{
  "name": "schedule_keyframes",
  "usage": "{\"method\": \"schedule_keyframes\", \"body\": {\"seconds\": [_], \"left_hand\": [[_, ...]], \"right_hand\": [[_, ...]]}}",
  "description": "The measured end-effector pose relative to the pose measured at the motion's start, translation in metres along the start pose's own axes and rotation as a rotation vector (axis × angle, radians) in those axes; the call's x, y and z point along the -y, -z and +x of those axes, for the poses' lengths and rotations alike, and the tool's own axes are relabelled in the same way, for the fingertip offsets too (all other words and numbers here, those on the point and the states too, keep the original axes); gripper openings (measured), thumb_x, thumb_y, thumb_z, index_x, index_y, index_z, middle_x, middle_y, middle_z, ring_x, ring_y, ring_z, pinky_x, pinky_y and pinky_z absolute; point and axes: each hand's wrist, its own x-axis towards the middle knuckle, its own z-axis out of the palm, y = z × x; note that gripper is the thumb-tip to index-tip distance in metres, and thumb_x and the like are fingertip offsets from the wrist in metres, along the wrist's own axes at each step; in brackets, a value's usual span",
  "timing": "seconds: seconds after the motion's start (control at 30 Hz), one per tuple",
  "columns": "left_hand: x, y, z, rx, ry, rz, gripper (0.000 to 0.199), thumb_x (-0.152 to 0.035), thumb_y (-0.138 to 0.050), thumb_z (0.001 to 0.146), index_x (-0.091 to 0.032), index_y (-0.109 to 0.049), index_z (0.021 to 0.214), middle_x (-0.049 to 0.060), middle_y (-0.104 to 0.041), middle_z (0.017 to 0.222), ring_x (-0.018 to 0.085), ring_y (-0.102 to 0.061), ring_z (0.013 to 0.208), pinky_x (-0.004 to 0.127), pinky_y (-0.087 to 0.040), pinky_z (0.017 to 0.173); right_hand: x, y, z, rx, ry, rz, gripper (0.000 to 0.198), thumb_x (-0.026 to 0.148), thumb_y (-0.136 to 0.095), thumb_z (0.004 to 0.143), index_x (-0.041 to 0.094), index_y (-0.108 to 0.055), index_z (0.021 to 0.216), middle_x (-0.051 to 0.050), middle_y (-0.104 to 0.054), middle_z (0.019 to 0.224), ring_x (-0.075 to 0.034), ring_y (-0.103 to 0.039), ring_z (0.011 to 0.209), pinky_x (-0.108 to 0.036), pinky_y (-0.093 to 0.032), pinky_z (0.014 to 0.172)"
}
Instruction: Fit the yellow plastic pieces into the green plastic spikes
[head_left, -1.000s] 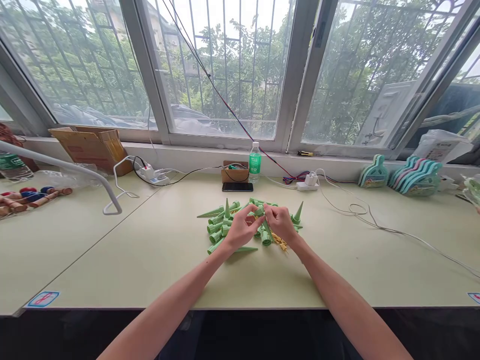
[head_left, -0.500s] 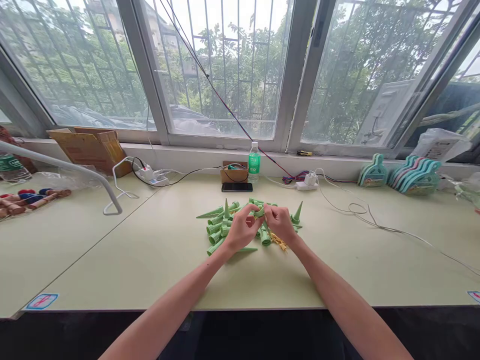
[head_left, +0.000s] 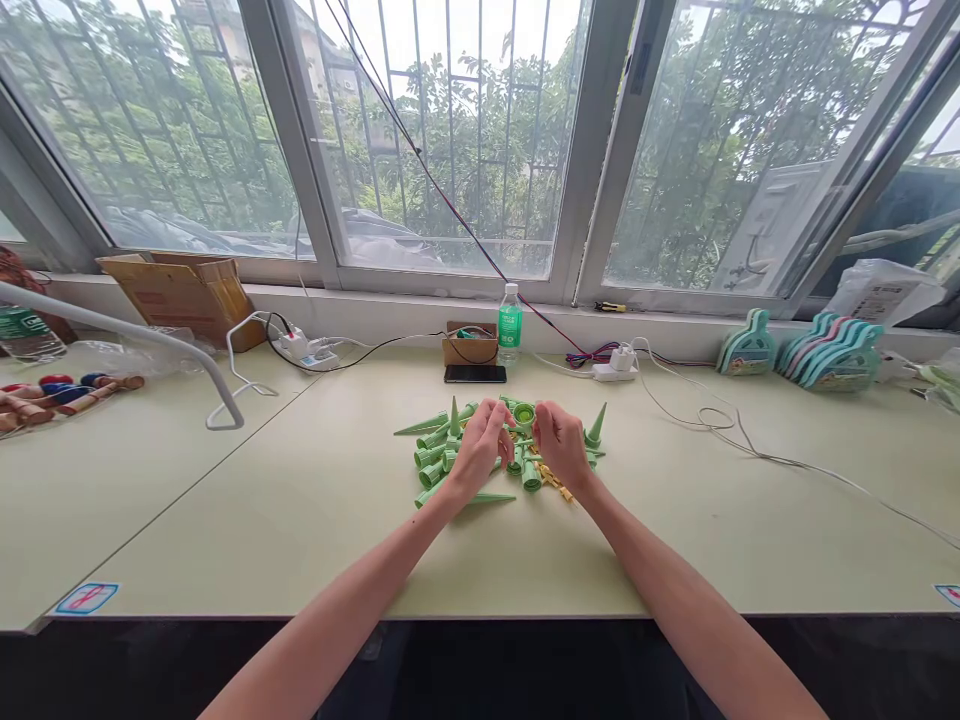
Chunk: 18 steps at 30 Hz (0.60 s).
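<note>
Green plastic plant-watering spikes (head_left: 430,455) lie in a loose pile on the table, some with their round threaded ends facing me. My left hand (head_left: 482,448) is over the middle of the pile, its fingers curled inward; what they hold, if anything, is hidden. Across a small gap, my right hand (head_left: 562,445) has its thumb and fingers pressed together in a pinch, its contents too small to name. Between the fingertips a round green threaded socket (head_left: 524,415) faces up at me. Small yellow plastic pieces (head_left: 553,485) lie below my right hand.
Behind the pile lie a black phone (head_left: 475,374), a small cardboard box (head_left: 470,348) and a water bottle (head_left: 509,325). White cables (head_left: 739,430) cross the right side. Teal boards (head_left: 829,352) stand at the right back. A white metal bar (head_left: 135,333) reaches in from the left.
My hands have drawn slightly apart; they met at the green socket before. The left fingers have come off its rim, and the socket now shows openly between the hands.
</note>
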Motion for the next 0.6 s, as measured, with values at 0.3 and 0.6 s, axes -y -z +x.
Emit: {"method": "schedule_keyframes", "body": {"seconds": [0.3,0.6], "left_hand": [[0.010,0.005,0.004,0.187,0.302,-0.127,0.059,-0.066,-0.043,0.086,-0.014,-0.056,0.063,0.005,-0.056,0.058,0.011,-0.050,0.045,0.023,-0.036,0.041],[0.000,0.002,0.001,0.126,0.281,-0.170,0.042,-0.056,-0.060,0.081,-0.014,-0.057,0.078,0.003,-0.058,0.072,0.010,-0.050,0.047,0.023,-0.033,0.041]], "right_hand": [[0.001,0.001,0.000,0.090,0.026,-0.003,0.043,0.051,-0.033,0.098,0.022,-0.040,0.067,0.004,-0.045,0.051,-0.011,-0.041,0.049,-0.023,-0.034,0.053],[0.001,0.001,0.000,0.173,-0.010,0.054,0.040,0.052,-0.035,0.098,0.022,-0.042,0.073,0.005,-0.045,0.051,-0.010,-0.039,0.046,-0.022,-0.032,0.049]]}}
